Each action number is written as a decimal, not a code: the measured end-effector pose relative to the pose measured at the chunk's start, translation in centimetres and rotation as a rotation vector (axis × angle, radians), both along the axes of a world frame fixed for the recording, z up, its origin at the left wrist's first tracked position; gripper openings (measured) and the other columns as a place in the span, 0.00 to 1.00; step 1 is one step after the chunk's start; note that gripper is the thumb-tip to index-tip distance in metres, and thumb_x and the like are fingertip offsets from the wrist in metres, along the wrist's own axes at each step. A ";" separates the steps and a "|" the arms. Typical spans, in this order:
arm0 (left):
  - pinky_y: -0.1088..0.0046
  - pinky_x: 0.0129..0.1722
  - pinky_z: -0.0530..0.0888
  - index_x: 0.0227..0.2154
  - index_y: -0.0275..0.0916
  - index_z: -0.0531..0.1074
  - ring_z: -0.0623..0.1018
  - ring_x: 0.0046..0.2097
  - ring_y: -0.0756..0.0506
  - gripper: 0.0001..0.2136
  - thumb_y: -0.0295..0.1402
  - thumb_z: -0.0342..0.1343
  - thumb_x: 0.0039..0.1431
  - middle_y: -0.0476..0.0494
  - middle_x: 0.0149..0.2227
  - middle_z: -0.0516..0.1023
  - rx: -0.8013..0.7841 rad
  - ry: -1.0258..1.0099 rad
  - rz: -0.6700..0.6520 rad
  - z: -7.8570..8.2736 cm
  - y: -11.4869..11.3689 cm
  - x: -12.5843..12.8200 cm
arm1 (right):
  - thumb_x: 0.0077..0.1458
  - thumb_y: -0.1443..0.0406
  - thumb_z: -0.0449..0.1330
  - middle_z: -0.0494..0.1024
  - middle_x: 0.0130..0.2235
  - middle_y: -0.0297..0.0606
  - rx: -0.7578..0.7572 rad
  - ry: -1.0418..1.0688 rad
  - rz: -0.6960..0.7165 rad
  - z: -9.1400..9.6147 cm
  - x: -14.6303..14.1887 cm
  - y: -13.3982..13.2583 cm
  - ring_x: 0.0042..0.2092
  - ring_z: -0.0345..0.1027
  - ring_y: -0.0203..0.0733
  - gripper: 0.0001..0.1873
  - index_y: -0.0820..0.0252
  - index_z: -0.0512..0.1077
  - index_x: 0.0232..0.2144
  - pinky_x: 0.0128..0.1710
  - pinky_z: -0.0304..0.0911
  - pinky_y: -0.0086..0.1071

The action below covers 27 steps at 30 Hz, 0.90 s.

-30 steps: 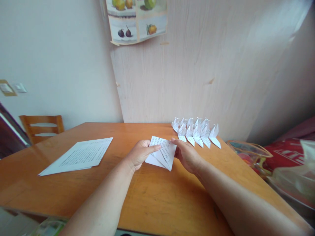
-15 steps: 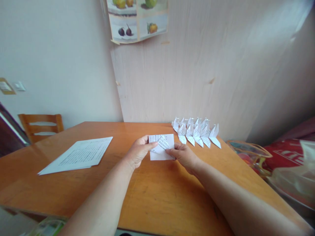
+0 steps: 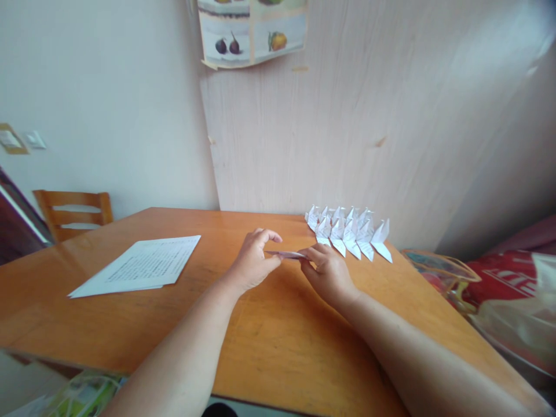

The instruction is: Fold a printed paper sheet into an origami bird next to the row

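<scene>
A small folded sheet of paper [image 3: 290, 254] is held above the table and seen almost edge-on, as a thin strip. My right hand [image 3: 328, 272] pinches its right end between thumb and fingers. At the other end, my left hand [image 3: 256, 260] has its thumb against the near edge of the paper, while the index finger arches above it with a gap between. The paper's printed faces and folds are hidden at this angle.
Two rows of folded paper cranes [image 3: 343, 231] stand at the table's back right. A stack of printed sheets [image 3: 143, 263] lies on the left of the wooden table [image 3: 269, 353]. Bags [image 3: 499, 284] sit beyond the right edge, and a wooden chair [image 3: 78, 208] is at the far left.
The folded paper has tipped from facing me to nearly edge-on. My left index finger has lifted off it, and my right hand has turned with its back upward.
</scene>
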<state>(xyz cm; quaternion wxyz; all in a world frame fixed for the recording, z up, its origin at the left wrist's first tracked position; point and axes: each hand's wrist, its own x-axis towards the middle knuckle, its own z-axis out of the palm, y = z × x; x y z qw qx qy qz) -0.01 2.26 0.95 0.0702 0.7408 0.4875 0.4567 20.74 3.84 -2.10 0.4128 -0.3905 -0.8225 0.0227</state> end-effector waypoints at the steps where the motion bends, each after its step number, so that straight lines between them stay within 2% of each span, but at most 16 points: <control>1: 0.64 0.51 0.65 0.38 0.42 0.72 0.71 0.50 0.41 0.10 0.28 0.61 0.51 0.45 0.42 0.74 0.022 0.040 -0.007 -0.1 0.1 -0.1 | 0.58 0.69 0.56 0.75 0.35 0.41 0.026 -0.036 -0.008 0.1 0.0 -0.1 0.39 0.67 0.46 0.12 0.55 0.78 0.40 0.40 0.58 0.36; 11: 0.68 0.42 0.67 0.30 0.42 0.71 0.72 0.41 0.44 0.05 0.24 0.57 0.53 0.48 0.35 0.74 0.018 0.386 -0.048 -0.7 0.2 -0.8 | 0.61 0.68 0.56 0.76 0.36 0.40 0.055 -0.233 -0.032 0.0 -0.2 -0.2 0.40 0.66 0.45 0.11 0.55 0.78 0.40 0.41 0.57 0.35; 18: 0.71 0.36 0.66 0.30 0.42 0.70 0.72 0.38 0.45 0.05 0.24 0.56 0.53 0.48 0.34 0.74 -0.051 0.480 -0.039 -0.7 -0.1 -0.9 | 0.56 0.70 0.57 0.75 0.36 0.39 0.028 -0.374 0.014 0.2 -0.5 -0.9 0.39 0.66 0.43 0.10 0.57 0.76 0.38 0.38 0.56 0.33; 22: 0.71 0.36 0.66 0.32 0.42 0.70 0.72 0.39 0.45 0.05 0.25 0.56 0.53 0.47 0.35 0.73 -0.098 0.501 -0.058 -1.1 -1.3 -1.4 | 0.54 0.70 0.57 0.74 0.37 0.39 -0.013 -0.449 0.072 0.6 -0.8 -1.7 0.40 0.67 0.43 0.10 0.57 0.75 0.39 0.37 0.56 0.32; 27: 0.71 0.36 0.67 0.33 0.42 0.69 0.73 0.39 0.44 0.05 0.27 0.56 0.53 0.46 0.36 0.74 -0.196 0.444 -0.072 -2.3 -4.0 -2.3 | 0.53 0.67 0.59 0.74 0.38 0.40 -0.052 -0.535 0.196 0.9 -1.1 -2.8 0.40 0.67 0.44 0.11 0.57 0.74 0.40 0.37 0.55 0.33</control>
